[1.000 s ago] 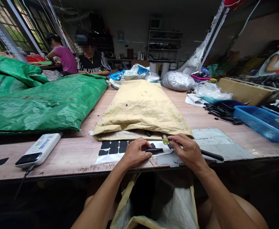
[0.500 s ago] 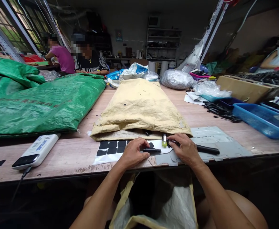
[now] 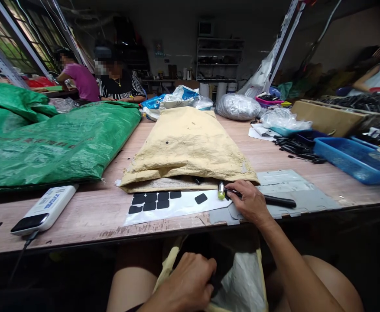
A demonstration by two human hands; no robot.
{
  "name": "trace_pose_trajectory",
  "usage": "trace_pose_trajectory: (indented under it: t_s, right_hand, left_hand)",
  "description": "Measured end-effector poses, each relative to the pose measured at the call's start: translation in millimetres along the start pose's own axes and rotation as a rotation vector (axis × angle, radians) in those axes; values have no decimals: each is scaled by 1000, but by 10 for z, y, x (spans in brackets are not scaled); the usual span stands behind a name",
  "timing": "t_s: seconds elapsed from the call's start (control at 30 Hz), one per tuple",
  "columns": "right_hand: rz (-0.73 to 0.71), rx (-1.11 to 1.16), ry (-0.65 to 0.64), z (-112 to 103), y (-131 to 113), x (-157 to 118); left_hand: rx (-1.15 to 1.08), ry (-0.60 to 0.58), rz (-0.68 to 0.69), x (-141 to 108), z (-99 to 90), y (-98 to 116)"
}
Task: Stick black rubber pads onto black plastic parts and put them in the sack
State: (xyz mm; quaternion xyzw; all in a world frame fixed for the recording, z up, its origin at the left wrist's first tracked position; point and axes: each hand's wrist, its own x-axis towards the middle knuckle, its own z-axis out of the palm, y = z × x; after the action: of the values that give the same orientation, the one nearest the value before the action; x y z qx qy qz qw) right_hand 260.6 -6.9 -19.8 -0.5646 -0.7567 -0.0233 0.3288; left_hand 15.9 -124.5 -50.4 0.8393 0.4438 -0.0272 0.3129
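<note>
My right hand point(image 3: 248, 200) is closed around a small hammer point(image 3: 280, 202) close to its head, on the table's front edge. The hammer has a black handle and a metal head with a yellow-green face. My left hand point(image 3: 193, 277) is over the mouth of an open yellow sack point(image 3: 261, 277) at my lap. Its fingers are curled, and whatever they may hold is hidden. Between the hammer and a second yellow sack point(image 3: 190, 147) lies a white sheet of black stickers point(image 3: 183, 206), with one sticker apart from the rest. Small black parts show in that sack's opening.
A white power bank point(image 3: 45, 210) with a cable lies at left, before a green woven sack point(image 3: 56, 143). Grey board point(image 3: 306, 190) lies under the hammer. At right are black pen-like parts point(image 3: 300, 149) and a blue tray point(image 3: 355, 160). People sit farther back.
My left hand has left the table with the black tube it was holding and moved down to the open sack. My right hand keeps its grip on the hammer.
</note>
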Motion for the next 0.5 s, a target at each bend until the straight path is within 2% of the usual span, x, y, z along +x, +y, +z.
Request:
trace_pose_trajectory:
  t_s: [0.1,0.17,0.27,0.33,0.43,0.5]
  right_hand:
    - [-4,6,-7,8,11,2]
    - [-6,8,-10,13,19,2]
    - [-4,5,-14,19,23,-1]
    - [3,3,-13,20,21,-4]
    - [5,14,-8,18,16,-2]
    - [2,25,-10,14,13,2]
  left_hand:
    - [46,-83,-17,64,149,-49]
    - [-7,-81,44,50,46,0]
    - [-144,12,145,66,-381,114]
    - [-167,163,167,180,-748,124]
    - [-5,498,39,500,-1232,-34]
    - [119,592,-18,740,-1448,-207]
